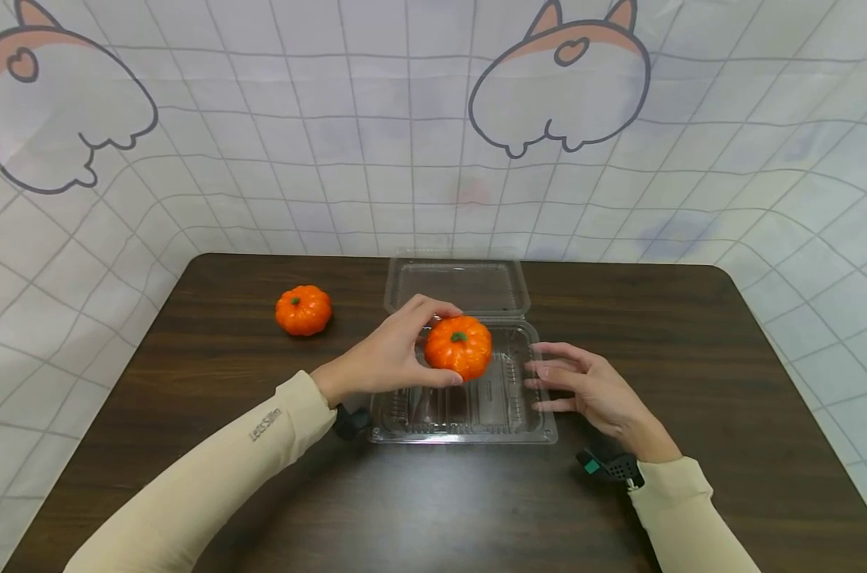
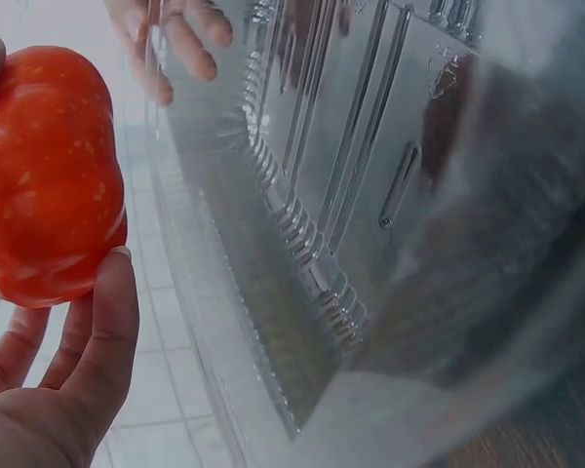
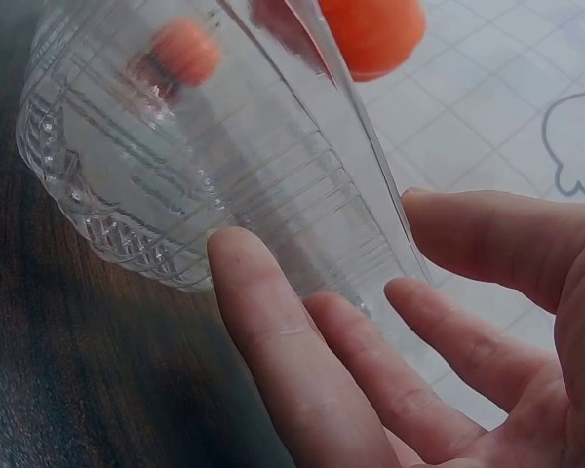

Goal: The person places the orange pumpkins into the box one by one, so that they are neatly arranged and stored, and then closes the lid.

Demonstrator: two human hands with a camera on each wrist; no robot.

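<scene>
Left hand (image 1: 383, 358) gripped pumpkin (image 1: 458, 347) over clear clamshell (image 1: 469, 418), hiding its left side; right hand (image 1: 584, 386) flat against right rim, fingers straight.

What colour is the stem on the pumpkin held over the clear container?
Green, on the orange pumpkin in the left hand; clearest in the head view.

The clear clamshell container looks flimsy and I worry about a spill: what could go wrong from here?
The container is light; the right hand only rests straight fingers against its side, so it may slide or tip. The left hand grips the pumpkin above the tray, and a drop could bounce it out.
</scene>
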